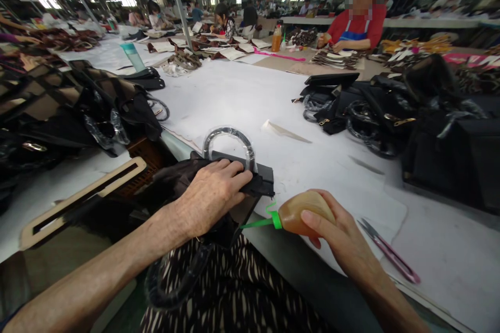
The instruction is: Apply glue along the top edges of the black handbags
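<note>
My left hand (219,190) grips the upper edge of a black bag (262,179) at the table's near edge, its fingers bent over the dark material. A plastic-wrapped ring handle (228,135) stands up behind that hand, and a second wrapped handle (177,283) hangs below over my patterned clothing. In my right hand (328,223) is a squeeze bottle (302,213) of amber liquid, tilted to the left. Its thin green nozzle (258,223) points at the bag's side, with the tip at or very near the dark material.
Pink-handled snips (394,255) lie right of my right hand. Black bags are piled at the left (78,104) and right (449,135). A beige frame piece (84,200) lies left. A person in red (357,26) works across the white table (234,83).
</note>
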Available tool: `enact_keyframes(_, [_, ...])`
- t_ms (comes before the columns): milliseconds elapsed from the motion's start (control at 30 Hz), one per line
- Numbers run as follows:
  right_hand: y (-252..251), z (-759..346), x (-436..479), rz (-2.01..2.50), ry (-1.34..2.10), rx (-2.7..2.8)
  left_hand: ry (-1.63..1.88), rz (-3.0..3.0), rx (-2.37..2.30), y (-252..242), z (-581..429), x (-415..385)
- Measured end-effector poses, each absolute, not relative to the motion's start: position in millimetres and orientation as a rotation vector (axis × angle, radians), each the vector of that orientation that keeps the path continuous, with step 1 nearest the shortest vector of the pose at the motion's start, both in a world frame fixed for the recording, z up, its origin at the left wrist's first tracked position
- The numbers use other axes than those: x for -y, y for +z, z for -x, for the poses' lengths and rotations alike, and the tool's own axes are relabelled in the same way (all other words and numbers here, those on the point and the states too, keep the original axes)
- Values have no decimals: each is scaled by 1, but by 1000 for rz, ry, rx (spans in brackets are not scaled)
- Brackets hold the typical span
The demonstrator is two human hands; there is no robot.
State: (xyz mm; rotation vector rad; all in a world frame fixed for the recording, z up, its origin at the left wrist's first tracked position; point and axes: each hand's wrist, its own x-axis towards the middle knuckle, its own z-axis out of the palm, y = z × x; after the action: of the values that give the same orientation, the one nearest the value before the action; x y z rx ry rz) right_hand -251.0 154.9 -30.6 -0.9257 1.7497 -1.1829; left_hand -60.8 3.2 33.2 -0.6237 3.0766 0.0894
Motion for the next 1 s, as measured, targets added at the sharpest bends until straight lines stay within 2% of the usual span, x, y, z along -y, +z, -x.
enact_keyframes(500, [-35,241,-165,850,-1212,-1688,92,613,-3100,32,62,-2])
enact_keyframes(1000, [-38,232,-169,802,-1262,-1923,71,608,-3109,31,62,-2])
